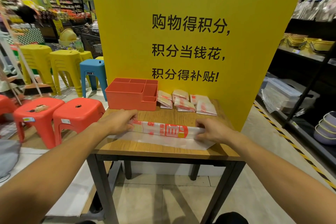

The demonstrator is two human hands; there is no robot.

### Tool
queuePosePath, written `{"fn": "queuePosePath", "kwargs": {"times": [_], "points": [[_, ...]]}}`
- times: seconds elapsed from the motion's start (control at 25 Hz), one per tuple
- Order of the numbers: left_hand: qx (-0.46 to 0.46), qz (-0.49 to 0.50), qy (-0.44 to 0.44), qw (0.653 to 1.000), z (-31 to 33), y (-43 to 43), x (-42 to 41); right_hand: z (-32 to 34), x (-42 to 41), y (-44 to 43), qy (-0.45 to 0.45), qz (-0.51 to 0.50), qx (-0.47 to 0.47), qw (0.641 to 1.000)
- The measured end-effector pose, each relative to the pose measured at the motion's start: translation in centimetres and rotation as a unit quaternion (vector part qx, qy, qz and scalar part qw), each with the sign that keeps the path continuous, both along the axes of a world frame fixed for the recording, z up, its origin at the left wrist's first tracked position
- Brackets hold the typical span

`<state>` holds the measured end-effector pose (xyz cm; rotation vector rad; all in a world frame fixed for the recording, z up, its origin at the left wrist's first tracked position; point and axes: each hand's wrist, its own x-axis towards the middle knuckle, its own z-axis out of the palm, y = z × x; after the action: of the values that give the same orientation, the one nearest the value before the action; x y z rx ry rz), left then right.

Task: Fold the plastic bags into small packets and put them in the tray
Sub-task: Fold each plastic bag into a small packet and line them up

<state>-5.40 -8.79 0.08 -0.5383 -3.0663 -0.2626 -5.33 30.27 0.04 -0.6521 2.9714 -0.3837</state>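
1. Plastic bag point(163, 130) - it lies flat on the counter point(174, 114), on my side of the tray point(131, 102) and reaching out past the tray's right end. It is narrowed into a long printed strip, with a clear flap spread toward me.
2. Long axis - it runs left to right across the counter, roughly parallel to the tray's front wall.
3. My left hand point(119, 122) is on the strip's left end, just in front of the tray's front wall. The fingers are curled down over the plastic, gripping it.
4. My right hand point(211, 130) is on the strip's right end, well to the right of the tray. Fingers and thumb pinch the folded edge there.
5. My reading: with one hand at each end, the coming fold goes along this same axis, bringing the strip over the flap toward me. Both ends must travel together or the strip will skew.
6. After that the ends have to meet, so one hand carries its end along the axis to the other.
7. The tray lies away from me and to the left, so my left hand is the nearer one for dropping a packet in.
8. Folded packets point(183, 103) lie on the counter just right of the tray, not inside it.
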Motion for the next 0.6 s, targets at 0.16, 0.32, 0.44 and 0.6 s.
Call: {"fn": "queuePosePath", "kwargs": {"times": [0.16,0.32,0.44,0.6], "points": [[-0.050,0.009,0.057,0.997,1.3,-0.6,0.6,1.0,-0.2,1.0,0.053,0.010,0.046,0.998],[-0.058,0.007,0.065,0.996,1.6,-0.4,1.0,1.1,-0.5,1.2,0.102,0.008,0.044,0.994],[-0.062,0.002,0.047,0.997,1.0,-0.5,0.8,0.2,-0.6,0.8,0.083,0.023,0.032,0.996],[-0.031,-0.015,-0.005,0.999,0.4,-0.8,0.5,-0.2,-0.8,0.9,0.060,0.023,0.014,0.998]]}}
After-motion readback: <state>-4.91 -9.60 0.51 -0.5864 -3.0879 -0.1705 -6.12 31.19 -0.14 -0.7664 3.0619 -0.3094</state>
